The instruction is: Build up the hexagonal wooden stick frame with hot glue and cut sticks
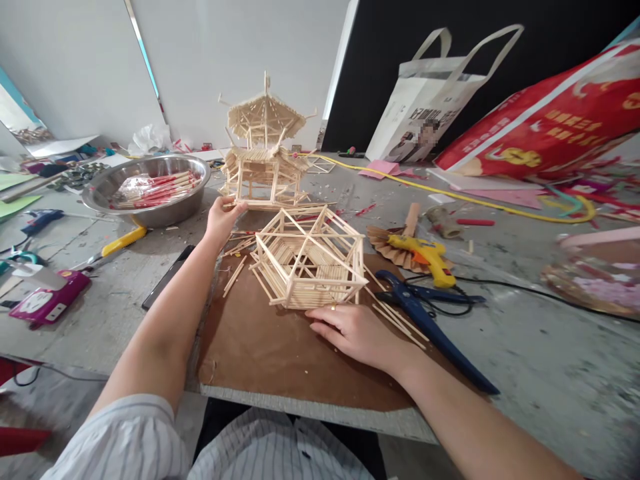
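My left hand (225, 219) reaches forward and pinches the lower front left corner of a tiered pagoda model (265, 170) built of thin wooden sticks. The pagoda stands upright at the back of the work area. In front of it is a hexagonal stick frame (310, 267) with slatted lower sides and bars crossing over its top. At the frame's lower front edge is my right hand (350, 330), its thumb and finger closed against the sticks; the other fingers are partly hidden. Loose sticks (400, 323) lie beside the frame on a brown board (260, 353).
To the left stand a metal bowl (193, 193) of packaged sticks, a yellow-handled cutter (123, 240), a phone (167, 277) and a purple power strip (50, 300). On the right lie blue-handled cutters (435, 333) and a yellow glue gun (425, 257) with its cord. Bags (425, 93) lean behind.
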Demonstrator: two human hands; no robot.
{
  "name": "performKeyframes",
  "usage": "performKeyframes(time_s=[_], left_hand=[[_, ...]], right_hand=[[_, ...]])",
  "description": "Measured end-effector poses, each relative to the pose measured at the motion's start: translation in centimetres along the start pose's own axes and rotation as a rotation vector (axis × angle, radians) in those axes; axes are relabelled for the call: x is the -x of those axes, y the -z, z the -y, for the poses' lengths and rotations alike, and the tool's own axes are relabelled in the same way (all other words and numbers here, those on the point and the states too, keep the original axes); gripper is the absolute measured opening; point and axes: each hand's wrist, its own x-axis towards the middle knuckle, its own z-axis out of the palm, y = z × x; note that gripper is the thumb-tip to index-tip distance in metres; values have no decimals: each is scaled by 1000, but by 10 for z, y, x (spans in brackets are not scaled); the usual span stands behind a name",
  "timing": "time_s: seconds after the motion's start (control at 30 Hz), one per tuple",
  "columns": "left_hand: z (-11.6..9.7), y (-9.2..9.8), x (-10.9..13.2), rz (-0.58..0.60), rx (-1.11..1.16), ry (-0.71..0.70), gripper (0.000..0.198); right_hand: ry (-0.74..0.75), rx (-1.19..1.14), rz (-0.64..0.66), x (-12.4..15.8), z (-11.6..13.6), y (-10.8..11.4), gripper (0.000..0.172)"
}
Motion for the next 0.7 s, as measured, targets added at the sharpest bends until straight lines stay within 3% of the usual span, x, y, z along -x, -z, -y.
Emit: performKeyframes(time_s=[0.1, 0.2, 0.4, 0.7], left_hand=[[13, 6, -4, 36, 1, 68, 41], [23, 12, -10, -3, 52, 92, 41], [28, 18, -17, 27, 101, 247, 40], [33, 17, -15, -40, -55, 214, 34]], right_hand=[[-5, 2, -7, 0, 1, 1, 25], [0, 5, -4, 1, 1, 1, 25], [1, 8, 1, 2, 0, 0, 25], [2, 16, 6, 1, 1, 0, 25]])
